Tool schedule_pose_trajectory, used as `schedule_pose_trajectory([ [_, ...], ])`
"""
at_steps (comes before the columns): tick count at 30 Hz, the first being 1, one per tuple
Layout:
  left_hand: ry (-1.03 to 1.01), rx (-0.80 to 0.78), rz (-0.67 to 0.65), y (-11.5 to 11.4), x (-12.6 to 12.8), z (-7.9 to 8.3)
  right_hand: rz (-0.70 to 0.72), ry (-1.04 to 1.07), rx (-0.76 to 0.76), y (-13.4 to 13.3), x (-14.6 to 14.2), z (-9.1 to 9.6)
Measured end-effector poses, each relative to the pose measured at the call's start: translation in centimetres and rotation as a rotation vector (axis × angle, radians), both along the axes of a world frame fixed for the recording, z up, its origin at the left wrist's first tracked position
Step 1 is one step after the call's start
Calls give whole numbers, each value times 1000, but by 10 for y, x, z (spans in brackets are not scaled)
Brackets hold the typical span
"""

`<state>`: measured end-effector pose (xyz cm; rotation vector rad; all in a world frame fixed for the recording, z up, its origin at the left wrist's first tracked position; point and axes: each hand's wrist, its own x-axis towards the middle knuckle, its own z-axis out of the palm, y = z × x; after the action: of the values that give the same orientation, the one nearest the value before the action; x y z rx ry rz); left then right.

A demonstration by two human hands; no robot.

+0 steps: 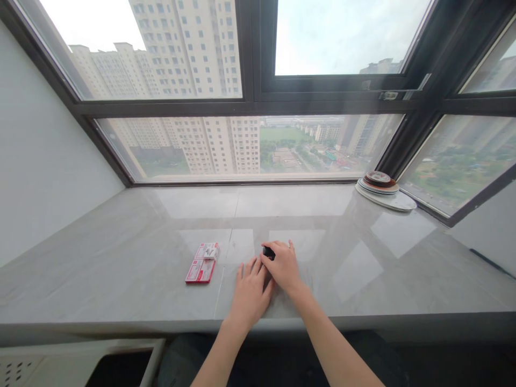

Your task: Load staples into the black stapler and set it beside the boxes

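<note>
My right hand pinches a small black object between thumb and fingers, low over the grey stone sill. Its kind cannot be made out, as the fingers cover part of it. Close beside it, my left hand lies palm down with its fingers stretched out and apart, the thumb side near the right hand. A dark patch shows in the gap between the two hands, too hidden to name. To the left of both hands, flat red-and-white packets lie on the sill, a small white packet on top.
At the back right, by the window corner, a stack of plates and round lids rests on the stone sill. Dark-framed windows rise behind it. Below the front edge at left stands a pale plastic unit with a dark opening.
</note>
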<state>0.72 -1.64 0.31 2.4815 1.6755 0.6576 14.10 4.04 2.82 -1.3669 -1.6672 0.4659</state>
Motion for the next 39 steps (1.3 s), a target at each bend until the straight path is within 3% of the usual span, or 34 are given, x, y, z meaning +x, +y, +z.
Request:
schedule_pose_trajectory([
  [6,-47,63,71,4,-9,-6,-84,966,-53,17,26,4],
  [8,-68,74,75,5,-10,-8,-89,1180,-91,17,42,-2],
  [14,-98,88,110,3,-17,-4,-43,1272,-258,-5,72,-21],
  [18,-89,187,409,-7,-50,3,-10,1318,-304,-46,86,-30],
  [20,-57,194,550,-16,-68,3,-28,1280,-326,-70,90,-33],
  [23,-18,157,567,-32,-82,0,-29,1070,-405,-96,90,-37],
  [26,-53,102,402,-40,-77,-1,90,705,-575,-101,82,-35],
  [29,-160,24,162,-34,-58,2,215,440,-666,-87,72,-30],
  [33,-327,-67,-76,-13,-26,11,292,358,-725,-59,64,-23],
  [39,-437,-151,-185,6,-6,12,247,173,-704,-37,79,-23],
])
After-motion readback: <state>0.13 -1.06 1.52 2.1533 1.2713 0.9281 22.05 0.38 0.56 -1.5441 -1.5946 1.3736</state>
